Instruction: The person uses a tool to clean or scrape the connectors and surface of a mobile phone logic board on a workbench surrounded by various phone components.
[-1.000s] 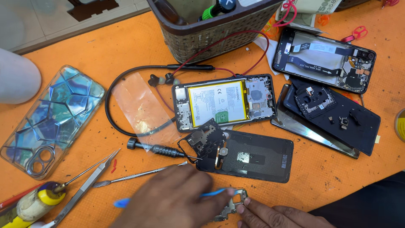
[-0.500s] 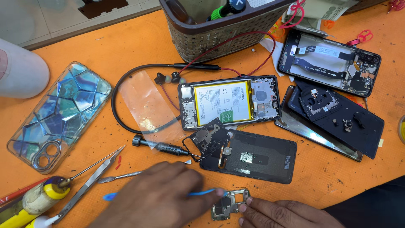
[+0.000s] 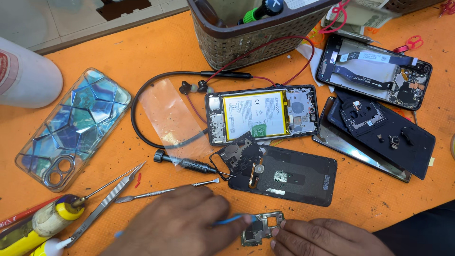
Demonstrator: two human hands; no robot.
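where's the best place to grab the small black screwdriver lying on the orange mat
Probably the knurled black handle of the small black screwdriver, pinched from above across its width. It lies flat, and its thin tip points right toward the black phone back cover, so come from the open left side.

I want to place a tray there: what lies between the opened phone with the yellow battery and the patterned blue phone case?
In the head view, between the opened phone and the phone case lie a clear plastic film and the loop of a black neckband earphone.

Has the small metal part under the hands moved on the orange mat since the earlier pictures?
Cannot tell. The small metal part lies just below the black back cover in every picture; only the camera view shifts.
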